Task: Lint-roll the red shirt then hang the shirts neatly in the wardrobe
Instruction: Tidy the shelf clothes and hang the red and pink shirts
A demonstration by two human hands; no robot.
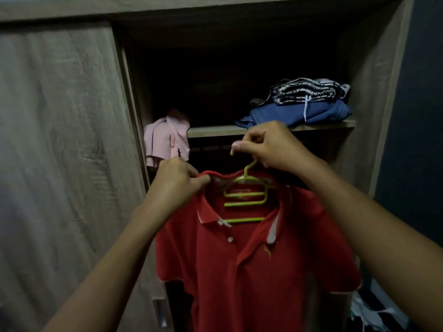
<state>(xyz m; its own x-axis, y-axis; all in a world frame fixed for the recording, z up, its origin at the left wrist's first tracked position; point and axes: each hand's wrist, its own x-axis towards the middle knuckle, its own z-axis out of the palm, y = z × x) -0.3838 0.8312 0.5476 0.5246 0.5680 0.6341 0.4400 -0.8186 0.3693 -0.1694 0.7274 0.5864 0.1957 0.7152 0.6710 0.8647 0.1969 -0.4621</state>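
Observation:
A red polo shirt (254, 264) hangs on a yellow-green plastic hanger (244, 200) in front of the open wardrobe (374, 92). My right hand (268, 146) is closed around the hanger's hook, holding it up just below the wardrobe shelf (215, 131). My left hand (178, 178) pinches the shirt's collar at its left shoulder. The hanger's lower bars show through the open neck. The wardrobe rail is in deep shadow behind my right hand and hard to make out.
A pink shirt (166, 140) hangs at the left inside the wardrobe. Folded blue and striped clothes (302, 104) lie on the shelf's right side. The sliding door (60, 140) covers the left half. More clothes (374, 315) show at lower right.

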